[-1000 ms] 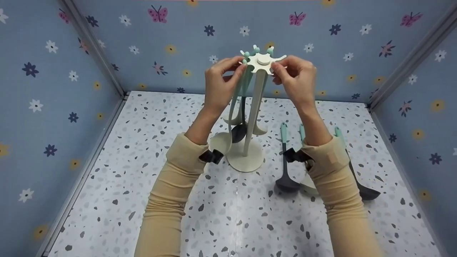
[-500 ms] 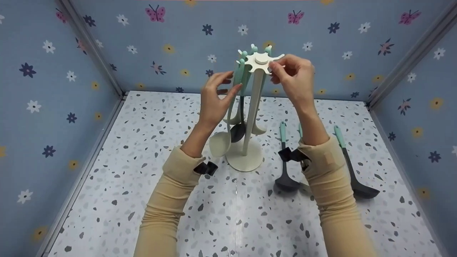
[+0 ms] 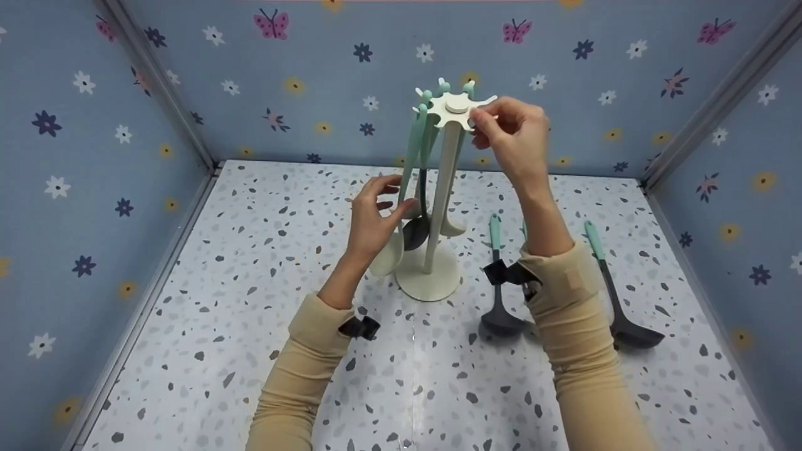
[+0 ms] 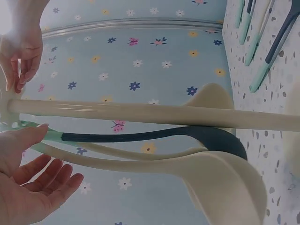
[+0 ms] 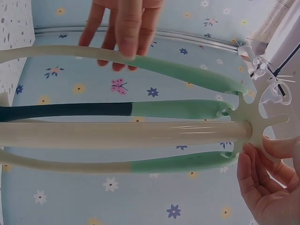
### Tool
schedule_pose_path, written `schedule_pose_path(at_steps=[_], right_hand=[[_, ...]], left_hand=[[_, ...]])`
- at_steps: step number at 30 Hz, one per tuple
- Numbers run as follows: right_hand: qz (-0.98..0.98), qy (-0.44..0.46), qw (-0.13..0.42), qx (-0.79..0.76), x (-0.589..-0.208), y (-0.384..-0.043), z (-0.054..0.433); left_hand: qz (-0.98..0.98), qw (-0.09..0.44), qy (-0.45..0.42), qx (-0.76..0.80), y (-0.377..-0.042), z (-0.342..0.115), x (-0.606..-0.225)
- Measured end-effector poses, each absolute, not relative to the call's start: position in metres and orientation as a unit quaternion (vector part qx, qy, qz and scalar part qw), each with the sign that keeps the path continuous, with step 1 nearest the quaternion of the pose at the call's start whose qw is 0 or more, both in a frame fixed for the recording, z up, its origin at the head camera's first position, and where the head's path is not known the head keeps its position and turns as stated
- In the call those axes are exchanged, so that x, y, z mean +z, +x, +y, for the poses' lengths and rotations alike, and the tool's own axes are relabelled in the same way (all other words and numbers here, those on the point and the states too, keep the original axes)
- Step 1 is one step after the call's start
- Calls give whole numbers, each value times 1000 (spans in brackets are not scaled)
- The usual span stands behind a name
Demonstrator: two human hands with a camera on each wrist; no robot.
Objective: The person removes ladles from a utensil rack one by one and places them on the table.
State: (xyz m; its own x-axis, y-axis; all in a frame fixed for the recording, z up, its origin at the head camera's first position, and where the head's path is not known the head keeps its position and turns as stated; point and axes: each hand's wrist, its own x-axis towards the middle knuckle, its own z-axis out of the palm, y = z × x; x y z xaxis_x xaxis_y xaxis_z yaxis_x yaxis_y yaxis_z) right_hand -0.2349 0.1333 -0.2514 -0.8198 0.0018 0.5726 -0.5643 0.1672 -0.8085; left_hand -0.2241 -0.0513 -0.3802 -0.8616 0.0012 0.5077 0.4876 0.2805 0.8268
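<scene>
A cream utensil stand (image 3: 428, 287) stands upright, with several green-handled utensils hanging from its star-shaped top. My right hand (image 3: 520, 134) pinches the edge of that top (image 5: 253, 115) between thumb and fingers. On the left side of the stand hangs a cream ladle (image 3: 386, 258). My left hand (image 3: 369, 218) is beside its shaft, fingers loosely spread and thumb across in front. In the right wrist view the left thumb overlaps the ladle where the green handle (image 5: 187, 74) meets the cream shaft. A black-headed utensil (image 3: 415, 234) hangs behind the ladle.
Right of the stand, a black ladle (image 3: 501, 321) and another black utensil with a green handle (image 3: 636, 335) lie on the speckled table (image 3: 207, 300). Between them a third green handle (image 3: 525, 224) is mostly hidden by my right arm. Flower-patterned walls (image 3: 401, 37) enclose the table.
My left hand has let go of the ladle's handle end at the hook and slid down beside its shaft. My right hand stays pinching the stand's top.
</scene>
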Motion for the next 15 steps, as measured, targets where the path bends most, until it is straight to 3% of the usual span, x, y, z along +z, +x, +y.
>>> schedule_pose_path(at_steps=[15], right_hand=[[-712,191,233,635,-263,-247,135]], left_hand=[[-758,185,-106,-616,-221,-46,-426]])
